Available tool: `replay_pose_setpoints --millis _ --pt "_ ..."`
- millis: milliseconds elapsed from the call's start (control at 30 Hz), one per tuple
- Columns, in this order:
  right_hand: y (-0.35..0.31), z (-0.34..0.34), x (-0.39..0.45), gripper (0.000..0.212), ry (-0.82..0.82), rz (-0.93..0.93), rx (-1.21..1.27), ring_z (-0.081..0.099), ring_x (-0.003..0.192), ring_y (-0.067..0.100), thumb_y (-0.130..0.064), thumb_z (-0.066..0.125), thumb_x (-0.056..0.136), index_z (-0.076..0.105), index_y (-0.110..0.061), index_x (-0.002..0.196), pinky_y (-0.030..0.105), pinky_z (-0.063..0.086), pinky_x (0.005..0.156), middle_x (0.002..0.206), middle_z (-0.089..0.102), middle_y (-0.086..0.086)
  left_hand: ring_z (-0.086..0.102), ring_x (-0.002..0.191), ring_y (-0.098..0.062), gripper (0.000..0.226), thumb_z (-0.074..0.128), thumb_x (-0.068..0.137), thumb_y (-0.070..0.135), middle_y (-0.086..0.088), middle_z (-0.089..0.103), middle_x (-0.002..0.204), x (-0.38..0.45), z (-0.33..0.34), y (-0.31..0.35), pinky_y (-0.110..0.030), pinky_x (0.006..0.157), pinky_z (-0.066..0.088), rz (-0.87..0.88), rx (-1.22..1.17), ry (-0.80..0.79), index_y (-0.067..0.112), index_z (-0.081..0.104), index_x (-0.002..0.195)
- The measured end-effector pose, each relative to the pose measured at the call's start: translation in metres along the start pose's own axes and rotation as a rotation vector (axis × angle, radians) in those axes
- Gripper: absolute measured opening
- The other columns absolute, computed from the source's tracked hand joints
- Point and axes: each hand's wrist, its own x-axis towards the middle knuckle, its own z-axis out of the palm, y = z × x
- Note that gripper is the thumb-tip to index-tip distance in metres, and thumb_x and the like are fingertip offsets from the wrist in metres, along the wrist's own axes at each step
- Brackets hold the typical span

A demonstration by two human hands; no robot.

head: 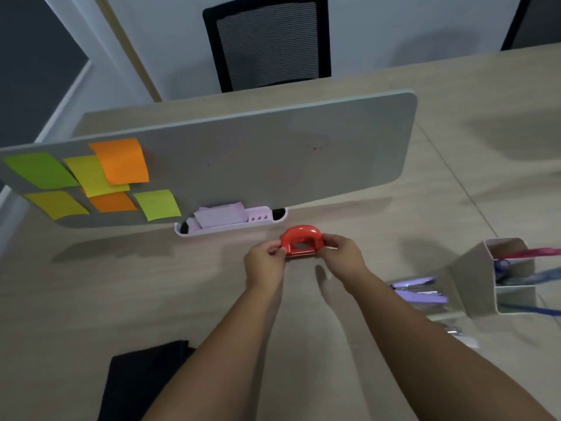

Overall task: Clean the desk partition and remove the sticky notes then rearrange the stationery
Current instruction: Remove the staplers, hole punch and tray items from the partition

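Note:
A red hole punch (pixel 301 240) sits on the wooden desk, held at its two ends by my left hand (pixel 264 262) and my right hand (pixel 341 250). Behind it stands the grey desk partition (pixel 258 153), which carries several green, yellow and orange sticky notes (pixel 121 161) on its left part. At the partition's foot lies a pale pink organiser tray (pixel 212 231) with pink paper in it. A purple stapler (pixel 420 289) lies to the right, beside a tipped grey pen holder (pixel 473 278) with pens inside.
A black cloth (pixel 136 384) lies at the desk's near edge, left of my arms. A black mesh chair (pixel 267 41) stands behind the desk. Small metal clips (pixel 453 330) lie near the stapler.

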Motion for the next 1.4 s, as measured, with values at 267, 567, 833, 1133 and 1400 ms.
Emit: replay_pose_setpoints --millis 267,567,833,1133,1400 --pt "0.025 -0.099 -0.028 0.030 0.145 0.074 -0.246 0.063 0.091 0.030 -0.022 0.047 0.086 0.064 -0.017 0.110 0.039 0.054 0.072 0.095 0.068 0.010 0.065 0.078 -0.011 0.019 0.073 0.080 0.011 -0.006 0.075 0.092 -0.063 0.078 0.032 -0.018 0.080 0.048 0.086 -0.023 -0.202 0.011 0.075 0.099" --pt "0.064 -0.149 -0.019 0.037 0.040 0.110 -0.395 0.067 0.087 0.032 -0.034 0.040 0.083 0.066 -0.015 0.100 0.039 0.052 0.084 0.086 0.071 0.010 0.065 0.077 -0.010 0.019 0.071 0.077 0.005 -0.007 0.076 0.090 -0.093 0.122 0.036 -0.019 0.081 0.049 0.083 0.014 -0.219 0.010 0.076 0.095" --pt "0.030 -0.122 -0.025 0.044 0.160 -0.066 -0.324 0.063 0.105 0.032 -0.023 0.047 0.088 0.056 -0.018 0.131 0.040 0.049 0.095 0.124 0.062 0.013 0.065 0.084 -0.016 0.019 0.073 0.079 0.016 -0.002 0.071 0.094 -0.074 0.085 0.025 -0.023 0.083 0.049 0.053 -0.027 -0.136 0.014 0.074 0.098" --pt "-0.047 -0.007 -0.009 0.036 -0.119 -0.231 -0.222 0.061 0.111 0.017 -0.017 0.056 0.089 0.063 -0.016 0.125 0.022 0.041 0.094 0.124 0.066 0.002 0.055 0.082 -0.012 0.029 0.063 0.087 0.006 -0.006 0.064 0.108 0.013 -0.038 0.000 0.003 0.049 0.035 -0.093 -0.093 0.121 0.004 0.064 0.116" --pt "-0.075 0.088 0.025 0.038 -0.087 -0.165 -0.050 0.063 0.088 0.017 -0.021 0.061 0.087 0.062 -0.017 0.125 0.023 0.047 0.089 0.099 0.068 0.000 0.063 0.089 -0.025 0.033 0.068 0.079 0.008 -0.020 0.069 0.108 0.113 -0.103 -0.022 -0.028 0.076 0.047 -0.127 -0.196 0.231 -0.001 0.062 0.111"
